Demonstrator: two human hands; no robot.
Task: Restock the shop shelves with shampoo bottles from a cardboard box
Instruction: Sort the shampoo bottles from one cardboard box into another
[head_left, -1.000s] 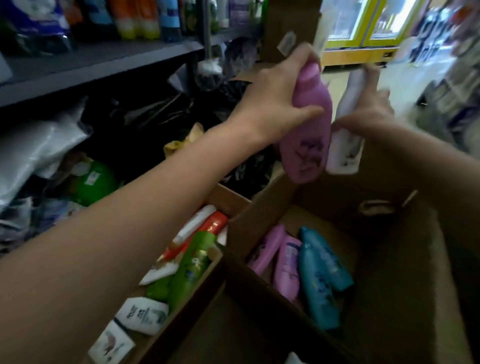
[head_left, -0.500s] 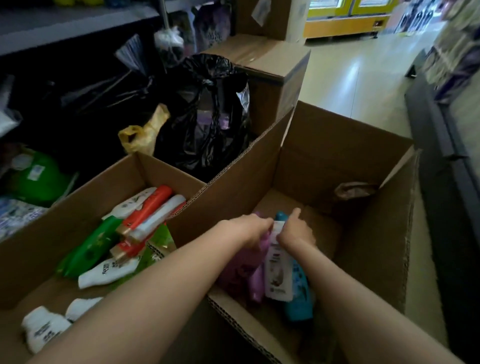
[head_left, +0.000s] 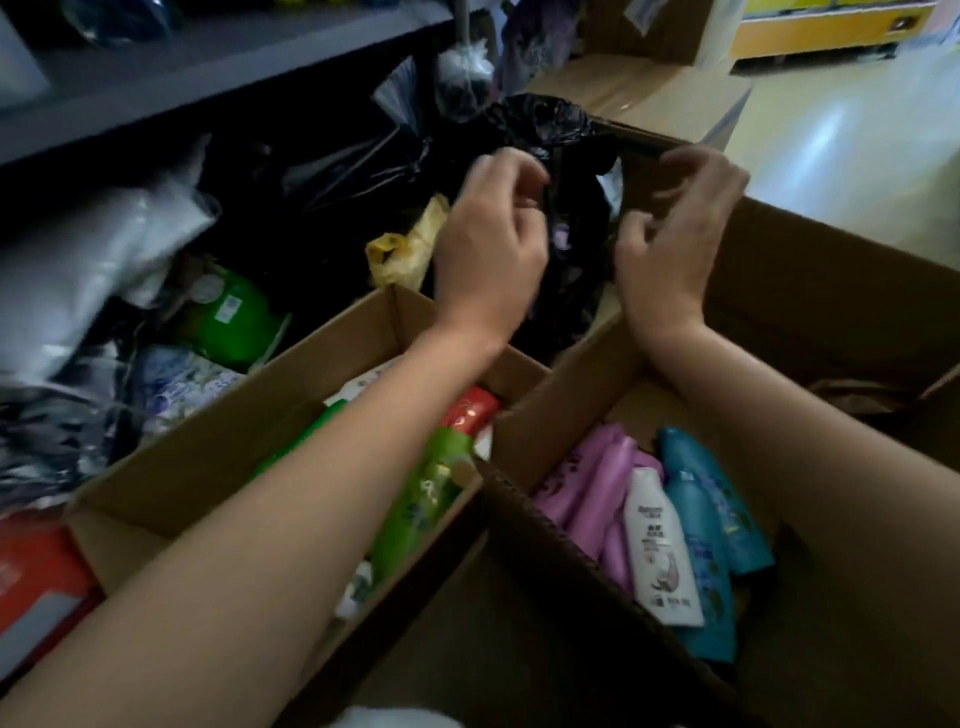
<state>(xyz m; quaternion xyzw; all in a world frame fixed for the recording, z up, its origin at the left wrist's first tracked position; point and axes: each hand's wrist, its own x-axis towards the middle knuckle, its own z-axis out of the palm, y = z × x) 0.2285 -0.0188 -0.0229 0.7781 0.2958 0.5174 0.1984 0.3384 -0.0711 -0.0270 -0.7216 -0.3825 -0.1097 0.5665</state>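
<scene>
The open cardboard box at the right holds pink shampoo bottles, a white bottle and teal bottles, all lying down. A second cardboard box at the left holds green, red and white bottles, partly hidden by my left forearm. Both hands are raised behind the boxes at a black plastic bag. My left hand has its fingers curled on the bag's plastic. My right hand pinches the bag's stretched rim.
A dark shelf board runs across the upper left, with bagged goods and a green pack crammed beneath it. A yellow bag lies beside the black one. A closed carton stands behind, and pale floor opens to the right.
One second ago I held a pink and a white bottle up. Both then went down into the right box, and my hands have since risen to the black bag.
</scene>
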